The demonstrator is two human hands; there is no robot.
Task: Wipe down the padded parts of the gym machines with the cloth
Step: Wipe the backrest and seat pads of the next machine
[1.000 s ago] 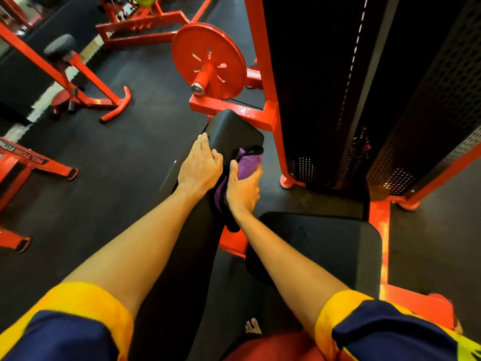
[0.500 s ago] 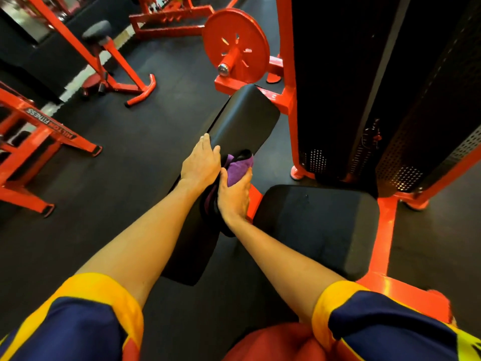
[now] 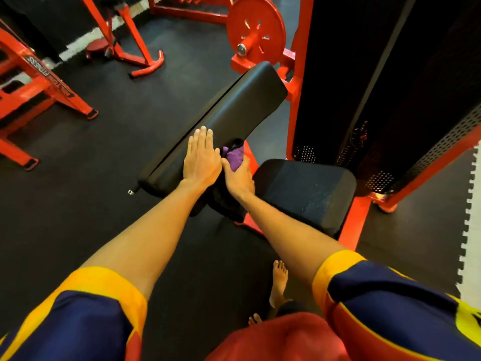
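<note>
Gym pad (image 3: 234, 108), right hand (image 3: 239, 178) gripping cloth (image 3: 235, 156) (purple)

A long pad (image 3: 234, 108) is running from just in front of me away toward a weight plate (image 3: 256, 29) at its far end. My left hand (image 3: 201, 157) is resting flat on the pad's near part. My right hand (image 3: 239, 178) is lying just beside it, holding the cloth (image 3: 234, 156) against the pad's right edge. A seat pad (image 3: 304, 188) is sitting right of my hands, with a weight tower (image 3: 377, 87) standing behind it. Other machine frames (image 3: 31, 82) are standing on the floor (image 3: 104, 157) at far left.
</note>
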